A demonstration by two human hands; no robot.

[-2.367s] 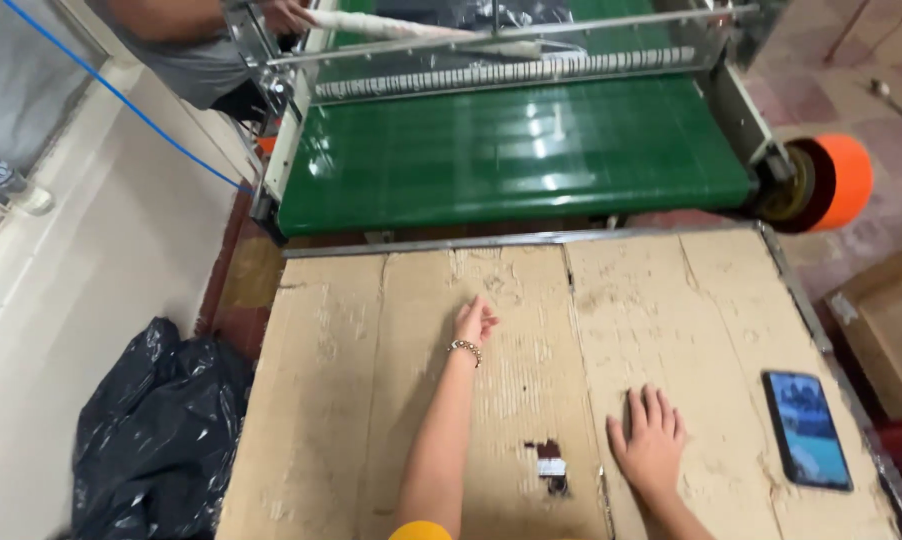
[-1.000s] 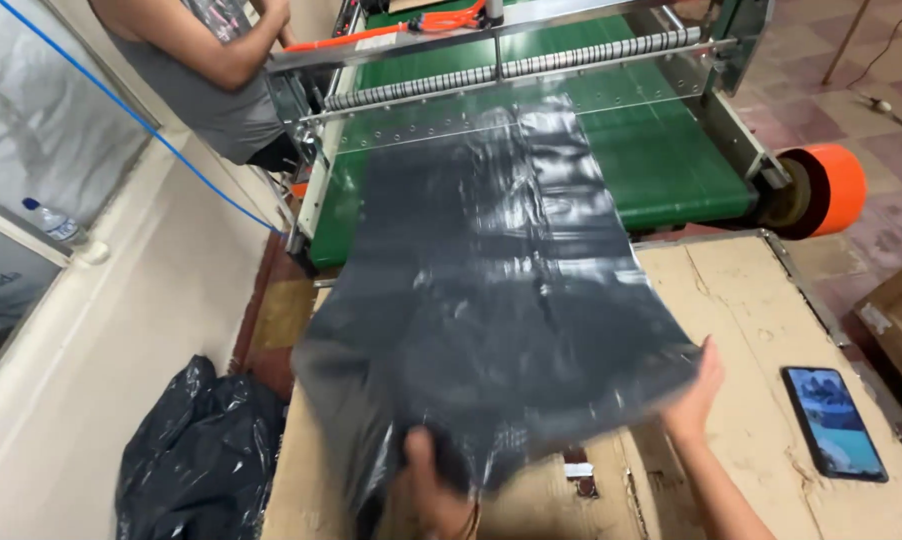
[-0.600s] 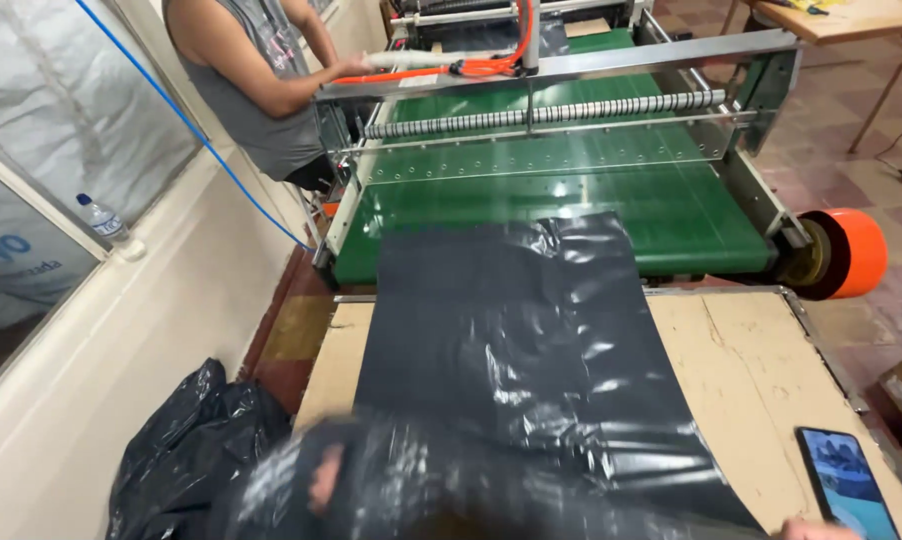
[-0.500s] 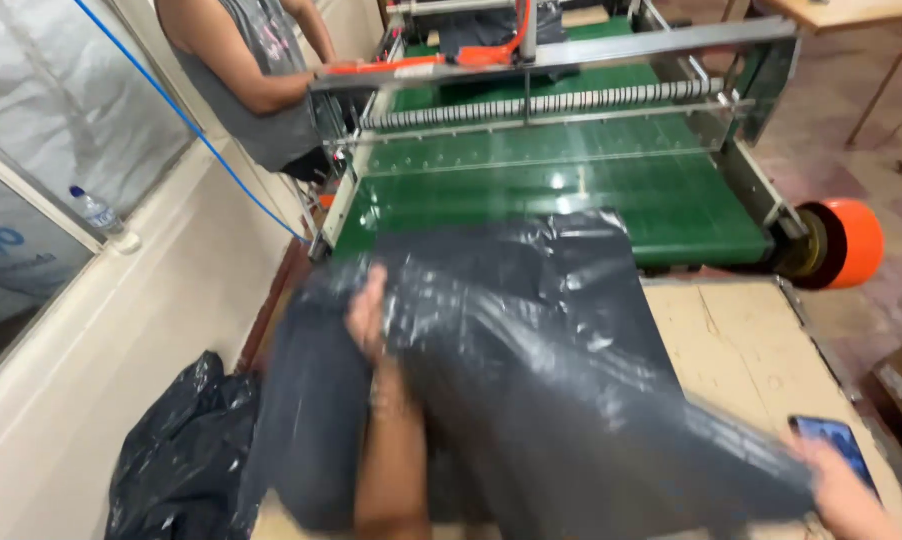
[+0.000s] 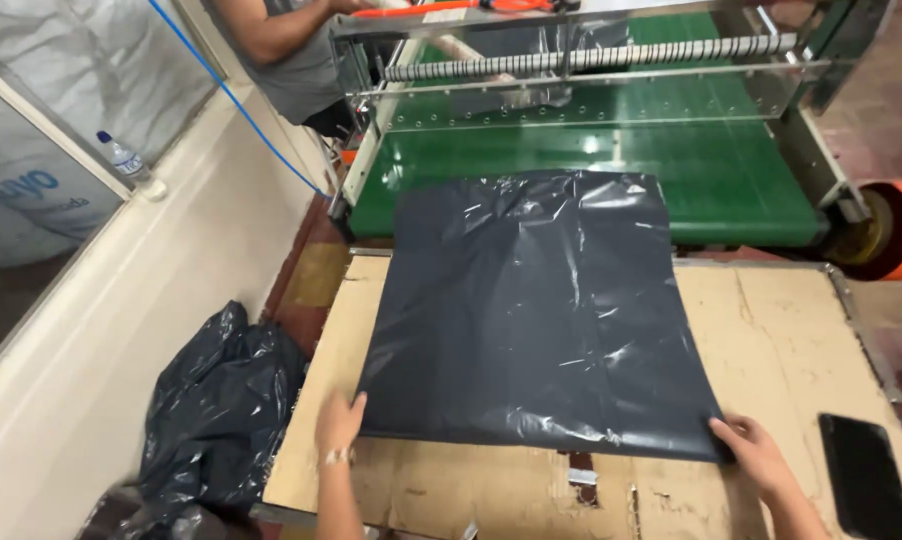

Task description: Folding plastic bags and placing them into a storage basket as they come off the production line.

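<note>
A large black plastic sheet [image 5: 536, 315] lies flat on the cardboard-covered table [image 5: 791, 330], its far edge resting on the green conveyor belt [image 5: 731, 170]. My left hand [image 5: 339, 425] pinches the sheet's near left corner. My right hand [image 5: 756, 455] holds the near right corner against the cardboard. Both arms reach in from the bottom of the view.
A dark phone [image 5: 866, 475] lies on the table's right side. A heap of black plastic [image 5: 216, 415] sits on the floor at left. Another person [image 5: 286, 55] stands by the machine's roller [image 5: 591, 60]. An orange wheel [image 5: 896, 230] sticks out at right. A bottle [image 5: 121, 155] stands on the ledge.
The black sheet came off the conveyor, was lifted and flapped in the air, and now lies spread flat on the cardboard with my hands at its near corners.
</note>
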